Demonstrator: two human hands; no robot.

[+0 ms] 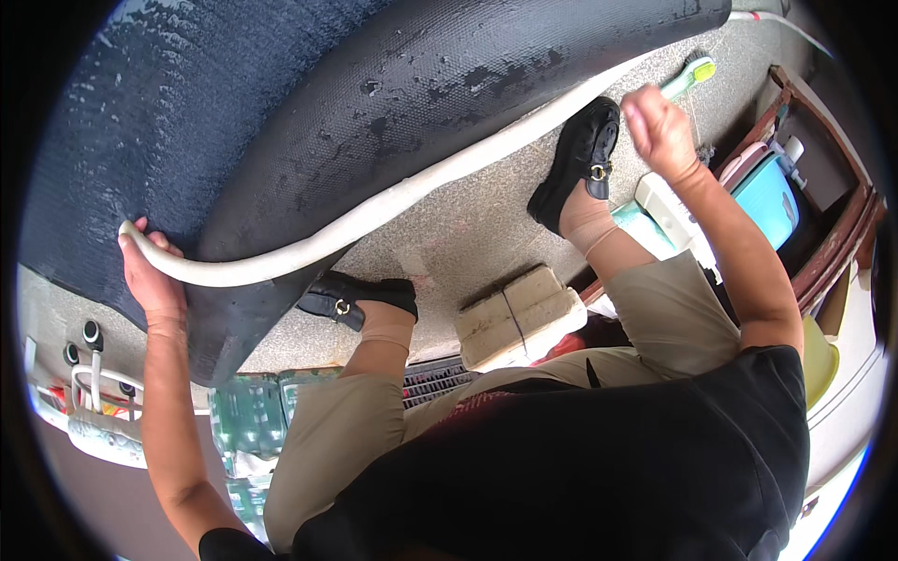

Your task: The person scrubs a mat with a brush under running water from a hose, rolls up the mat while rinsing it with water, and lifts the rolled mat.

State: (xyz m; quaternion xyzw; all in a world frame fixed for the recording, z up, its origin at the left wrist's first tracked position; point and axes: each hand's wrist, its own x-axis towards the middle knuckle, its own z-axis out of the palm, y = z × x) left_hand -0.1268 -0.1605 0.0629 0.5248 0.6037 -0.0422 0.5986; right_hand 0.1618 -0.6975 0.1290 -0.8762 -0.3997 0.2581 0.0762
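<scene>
My left hand (153, 273) grips the end of a white hose (435, 172) at the left, over a dark, wet mat (189, 126). Part of the mat is folded over, with its textured backing (449, 91) facing up. The hose runs along that folded part towards the upper right. My right hand (659, 130) is raised beside my black shoe, its fingers curled and a little blurred; I see nothing in it. Just beyond it a scrub brush (691, 77) with a pale green handle lies on the speckled floor (449, 238).
A string-tied bundle (519, 315) lies on the floor between my legs. Packs of green bottles (249, 414) stand by my left leg. At the right are a blue basin (765, 200) and a worn wooden frame (842, 259). A white-framed item (98, 421) stands at lower left.
</scene>
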